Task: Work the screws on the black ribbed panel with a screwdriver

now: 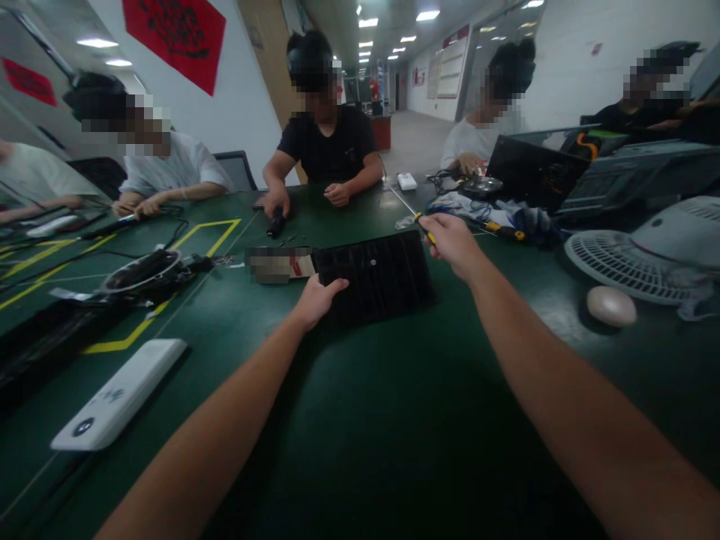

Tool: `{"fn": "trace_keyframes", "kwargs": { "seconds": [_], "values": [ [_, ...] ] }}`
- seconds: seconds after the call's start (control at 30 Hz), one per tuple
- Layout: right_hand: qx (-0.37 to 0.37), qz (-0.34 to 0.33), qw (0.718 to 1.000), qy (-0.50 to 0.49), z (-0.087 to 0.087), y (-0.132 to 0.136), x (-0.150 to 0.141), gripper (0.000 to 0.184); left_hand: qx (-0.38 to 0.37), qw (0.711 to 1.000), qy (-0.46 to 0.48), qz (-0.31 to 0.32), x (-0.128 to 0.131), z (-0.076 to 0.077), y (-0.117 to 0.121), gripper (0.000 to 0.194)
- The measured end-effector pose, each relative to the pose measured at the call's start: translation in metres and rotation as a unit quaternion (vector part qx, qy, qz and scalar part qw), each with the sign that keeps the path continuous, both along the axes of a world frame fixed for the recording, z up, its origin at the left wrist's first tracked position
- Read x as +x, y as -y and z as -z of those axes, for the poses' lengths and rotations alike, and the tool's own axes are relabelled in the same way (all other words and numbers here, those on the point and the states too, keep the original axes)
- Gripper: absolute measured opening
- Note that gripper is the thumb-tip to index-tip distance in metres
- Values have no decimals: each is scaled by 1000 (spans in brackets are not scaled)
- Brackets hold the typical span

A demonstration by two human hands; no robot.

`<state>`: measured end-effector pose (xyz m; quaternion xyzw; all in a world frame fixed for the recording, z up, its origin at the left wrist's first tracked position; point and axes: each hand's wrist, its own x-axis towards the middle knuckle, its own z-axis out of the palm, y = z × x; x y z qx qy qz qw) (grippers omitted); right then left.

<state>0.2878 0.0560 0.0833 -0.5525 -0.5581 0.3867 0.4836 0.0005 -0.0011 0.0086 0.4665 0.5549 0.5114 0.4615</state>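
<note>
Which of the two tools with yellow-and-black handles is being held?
The screwdriver in the right hand, its thin shaft pointing away; the other tool lies farther right, untouched.

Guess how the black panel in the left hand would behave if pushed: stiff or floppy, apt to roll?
The black panel is probably stiff: its edges look fairly straight although the left hand grips only one end. Being broad and flat, it would likely slide rather than roll. Its material is unclear, so I can't judge weight.
</note>
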Motion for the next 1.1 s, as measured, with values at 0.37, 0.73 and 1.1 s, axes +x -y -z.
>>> {"fn": "trace_keyframes", "kwargs": {
  "seconds": [0.37,0.73,1.1],
  "values": [
    [-7,88,994,62,92,-23,17,10,20,999,7,28,5,2,-1,35],
    [34,84,983,160,91,-1,19,21,35,999,0,14,9,0,0,17],
    [15,116,983,140,91,6,15,37,35,999,14,-5,10,2,2,19]
  ]
}}
